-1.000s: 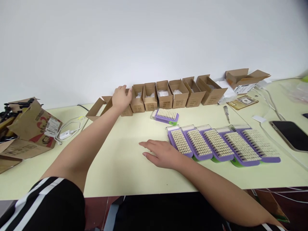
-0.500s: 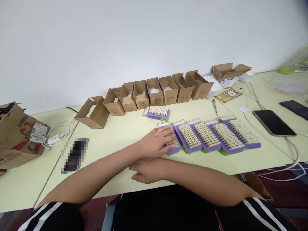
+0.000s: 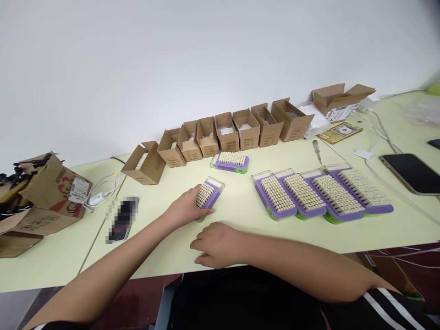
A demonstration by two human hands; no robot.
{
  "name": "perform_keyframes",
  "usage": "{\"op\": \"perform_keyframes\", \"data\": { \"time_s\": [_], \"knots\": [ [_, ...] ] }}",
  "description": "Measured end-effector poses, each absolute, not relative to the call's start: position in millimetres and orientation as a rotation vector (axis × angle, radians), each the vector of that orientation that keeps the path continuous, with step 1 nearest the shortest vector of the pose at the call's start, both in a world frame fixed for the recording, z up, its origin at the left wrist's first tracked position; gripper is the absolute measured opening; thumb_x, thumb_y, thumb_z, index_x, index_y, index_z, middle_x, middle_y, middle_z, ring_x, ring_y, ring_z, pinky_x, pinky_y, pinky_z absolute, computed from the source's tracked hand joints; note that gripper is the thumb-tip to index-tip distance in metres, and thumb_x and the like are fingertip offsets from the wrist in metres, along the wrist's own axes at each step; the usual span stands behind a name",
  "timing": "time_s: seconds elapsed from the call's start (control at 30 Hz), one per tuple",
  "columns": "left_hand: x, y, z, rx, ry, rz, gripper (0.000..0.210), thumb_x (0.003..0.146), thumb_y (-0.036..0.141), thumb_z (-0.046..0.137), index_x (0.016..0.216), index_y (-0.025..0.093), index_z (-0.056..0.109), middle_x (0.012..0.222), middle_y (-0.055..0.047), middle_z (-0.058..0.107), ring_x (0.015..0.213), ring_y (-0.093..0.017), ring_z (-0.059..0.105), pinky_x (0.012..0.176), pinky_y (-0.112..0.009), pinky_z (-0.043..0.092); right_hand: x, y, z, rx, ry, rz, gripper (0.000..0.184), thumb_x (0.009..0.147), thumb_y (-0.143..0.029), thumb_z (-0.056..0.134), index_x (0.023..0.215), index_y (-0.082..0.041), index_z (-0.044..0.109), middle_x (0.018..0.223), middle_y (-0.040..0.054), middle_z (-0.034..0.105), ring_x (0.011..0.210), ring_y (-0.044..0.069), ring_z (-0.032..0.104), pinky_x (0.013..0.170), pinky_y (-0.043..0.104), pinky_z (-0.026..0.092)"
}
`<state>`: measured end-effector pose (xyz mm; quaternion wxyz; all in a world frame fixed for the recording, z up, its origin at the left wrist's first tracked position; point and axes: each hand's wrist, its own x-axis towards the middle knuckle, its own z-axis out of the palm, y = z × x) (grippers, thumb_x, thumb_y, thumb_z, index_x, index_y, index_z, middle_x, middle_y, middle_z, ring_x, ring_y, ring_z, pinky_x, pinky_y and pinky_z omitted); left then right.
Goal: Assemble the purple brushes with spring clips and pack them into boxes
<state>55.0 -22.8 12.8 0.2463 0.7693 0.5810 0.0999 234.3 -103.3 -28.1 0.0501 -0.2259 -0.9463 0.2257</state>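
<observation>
My left hand is closed around the near left side of a purple-and-green block with rows of cream pegs, which has a clear end piece and sits tilted on the table. The fingers hide part of its pegs. Just to the right, my right hand rests on the table near the front edge, holding nothing, its fingers loosely bent and the thumb apart. A similar block lies crosswise farther back. Several more such blocks stand side by side at the right.
Several small open cartons line the wall. A larger open box holding black items stands left, near a blurred phone-like object. At right are a phone, a screwdriver-like tool, a printed gold card and white cables.
My left hand has drawn one purple block leftward, away from the row at the right. My arms no longer cross. The view has turned slightly left; my right hand stays near the table's front edge.
</observation>
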Motion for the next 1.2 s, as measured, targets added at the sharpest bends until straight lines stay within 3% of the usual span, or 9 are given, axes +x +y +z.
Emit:
{"op": "perform_keyframes", "data": {
  "time_s": [0.23, 0.37, 0.47, 0.63, 0.73, 0.87, 1.0, 1.07, 1.2],
  "knots": [
    [44, 5, 71, 1.788, 1.708, 0.375, 0.091, 0.072, 0.059, 0.085, 0.153, 0.031, 0.054, 0.125, -0.010, 0.079, 0.103, -0.037, 0.079, 0.082, -0.045, 0.062, 238, -97, -26, -0.727, -2.826, 0.839, 0.040, 0.106, -0.053, 0.058, 0.126, -0.023, 0.075, 0.113, 0.0098, 0.081, 0.106, 0.030, 0.076, 0.094, 0.044, 0.056],
    [31, 50, 125, 1.479, 1.441, 0.849, 0.057, 0.083, 0.059, 0.075, 0.126, 0.022, 0.070, 0.109, -0.010, 0.079, 0.095, -0.032, 0.077, 0.072, -0.040, 0.062, 239, -95, -26, -0.745, -2.792, 0.902, 0.042, 0.106, -0.053, 0.058, 0.131, -0.024, 0.074, 0.119, 0.0100, 0.081, 0.110, 0.031, 0.076, 0.096, 0.045, 0.056],
    [29, 96, 145, 1.424, 1.274, 1.130, 0.044, 0.095, 0.053, 0.066, 0.126, 0.021, 0.069, 0.110, -0.010, 0.076, 0.104, -0.030, 0.074, 0.078, -0.040, 0.064, 238, -93, -27, -0.742, -2.792, 0.920, 0.042, 0.105, -0.053, 0.058, 0.132, -0.024, 0.074, 0.120, 0.0109, 0.081, 0.112, 0.031, 0.076, 0.096, 0.046, 0.056],
    [34, 175, 139, 1.225, 1.580, 1.123, 0.042, 0.086, 0.044, 0.078, 0.118, 0.019, 0.070, 0.105, -0.011, 0.076, 0.101, -0.032, 0.072, 0.082, -0.048, 0.062, 241, -92, -25, -0.762, -2.780, 0.988, 0.047, 0.105, -0.053, 0.058, 0.139, -0.024, 0.072, 0.131, 0.0107, 0.079, 0.118, 0.032, 0.075, 0.097, 0.045, 0.056],
    [35, 209, 132, 1.239, 1.795, 1.028, 0.048, 0.076, 0.043, 0.087, 0.113, 0.017, 0.072, 0.106, -0.013, 0.076, 0.099, -0.034, 0.070, 0.083, -0.051, 0.059, 239, -92, -13, -0.772, -2.725, 1.060, 0.044, 0.107, -0.054, 0.056, 0.136, -0.027, 0.074, 0.122, 0.0059, 0.082, 0.112, 0.028, 0.076, 0.087, 0.037, 0.056],
    [37, 238, 128, 1.360, 1.970, 0.863, 0.060, 0.068, 0.045, 0.092, 0.114, 0.014, 0.071, 0.110, -0.016, 0.075, 0.101, -0.036, 0.070, 0.083, -0.051, 0.055, 221, -66, 26, -1.010, -2.541, 0.730, 0.046, 0.114, -0.049, 0.041, 0.109, -0.023, 0.079, 0.104, 0.0078, 0.082, 0.101, 0.028, 0.074, 0.082, 0.038, 0.053],
    [51, 257, 129, 1.464, 2.112, 0.717, 0.063, 0.068, 0.042, 0.093, 0.117, 0.010, 0.070, 0.115, -0.022, 0.072, 0.099, -0.039, 0.072, 0.079, -0.051, 0.055, 189, 20, 63, -1.185, -2.454, 0.308, 0.039, 0.110, -0.042, 0.050, 0.107, -0.015, 0.076, 0.113, 0.0190, 0.077, 0.119, 0.037, 0.064, 0.098, 0.051, 0.051],
    [59, 264, 133, 1.516, 2.172, 0.659, 0.060, 0.072, 0.042, 0.091, 0.117, 0.008, 0.070, 0.114, -0.023, 0.071, 0.099, -0.041, 0.072, 0.077, -0.052, 0.055, 171, 70, 65, -1.322, -2.365, 0.156, 0.034, 0.108, -0.032, 0.052, 0.118, -0.008, 0.073, 0.132, 0.0240, 0.072, 0.129, 0.038, 0.057, 0.106, 0.053, 0.048],
    [66, 280, 142, 1.624, 2.277, 0.467, 0.054, 0.075, 0.046, 0.088, 0.116, 0.014, 0.072, 0.111, -0.018, 0.072, 0.103, -0.043, 0.073, 0.079, -0.050, 0.058, 146, 144, 44, -1.434, -2.271, 0.011, 0.049, 0.107, -0.025, 0.046, 0.147, 0.002, 0.057, 0.157, 0.0297, 0.055, 0.147, 0.041, 0.043, 0.122, 0.063, 0.034]
  ]
}}
